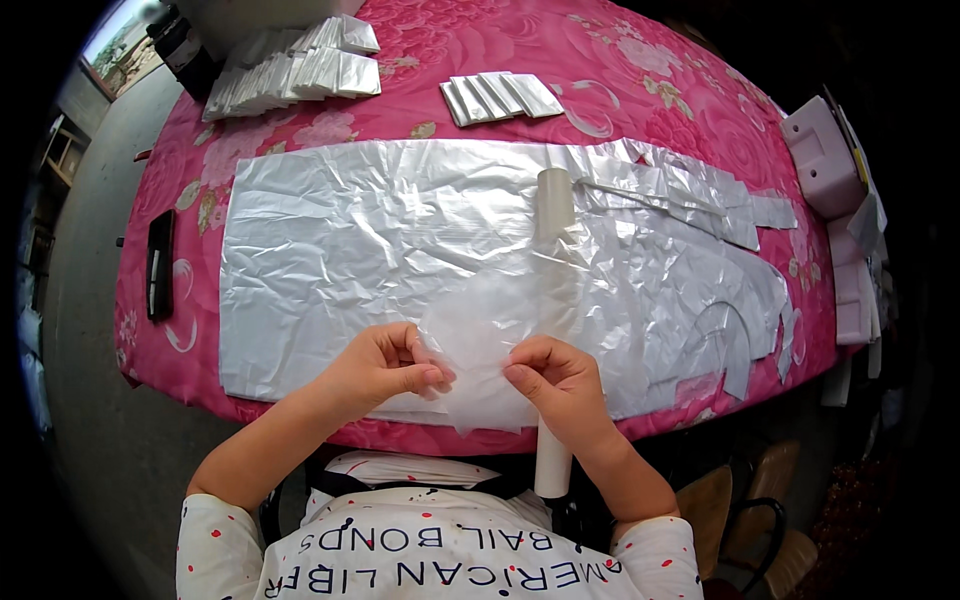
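Between my two hands hangs a thin, clear plastic bag, crumpled and see-through. My left hand pinches its left edge between thumb and fingers. At the bag's right edge my right hand pinches too, thumb against forefinger. Beneath them spreads a stack of large silvery-white plastic bags, with cut handle shapes at the right end. A long pale tube or roll lies across the stack from far to near; the clear plastic covers its middle, and its white near end sticks out past the table edge.
Folded plastic packets lie in rows at the far left, with a smaller row at the far middle. A black phone-like object rests near the left edge of the pink flowered tablecloth. Pinkish foam boxes stand at the right.
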